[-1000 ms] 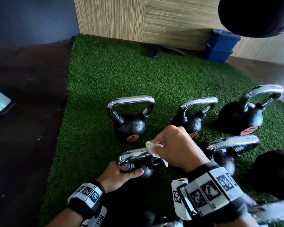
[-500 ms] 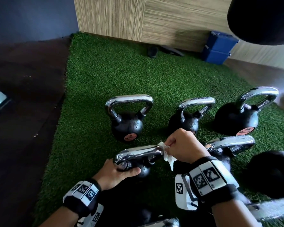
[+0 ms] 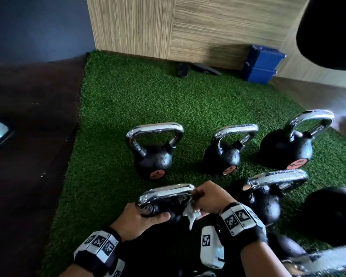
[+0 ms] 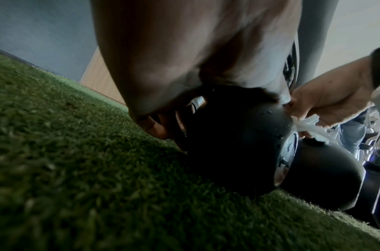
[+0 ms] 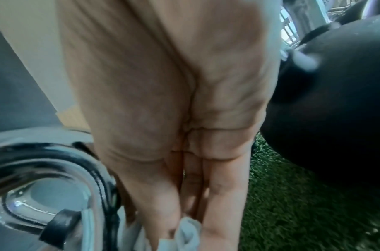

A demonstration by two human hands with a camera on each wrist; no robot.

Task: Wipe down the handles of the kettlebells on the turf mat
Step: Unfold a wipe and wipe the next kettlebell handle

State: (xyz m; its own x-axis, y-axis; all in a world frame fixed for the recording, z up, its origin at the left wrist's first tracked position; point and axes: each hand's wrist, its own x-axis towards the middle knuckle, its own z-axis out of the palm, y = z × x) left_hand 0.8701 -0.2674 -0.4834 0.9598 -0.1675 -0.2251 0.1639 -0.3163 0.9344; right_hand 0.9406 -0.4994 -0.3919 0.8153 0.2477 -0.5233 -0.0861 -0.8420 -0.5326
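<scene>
Several black kettlebells with chrome handles stand on the green turf mat (image 3: 128, 100). My left hand (image 3: 142, 216) grips the left end of the nearest kettlebell's handle (image 3: 166, 193) where it meets the black body (image 4: 238, 144). My right hand (image 3: 210, 198) pinches a crumpled white wipe (image 3: 191, 213) against the right end of that same handle. In the right wrist view the wipe (image 5: 187, 231) bunches between my fingers beside the chrome curve (image 5: 55, 161). The left wrist view shows my right hand (image 4: 326, 100) with the wipe (image 4: 309, 129) hanging below it.
Three kettlebells (image 3: 154, 152) (image 3: 226, 152) (image 3: 290, 144) stand in a row behind, one more (image 3: 268, 194) right of my right hand, others at the lower right. Dark floor lies left of the mat. Blue boxes (image 3: 262, 64) and a wood-panel wall stand at the back.
My right hand has slid the wipe from the middle of the handle's top to its right end and down the bend. My left hand has kept its grip.
</scene>
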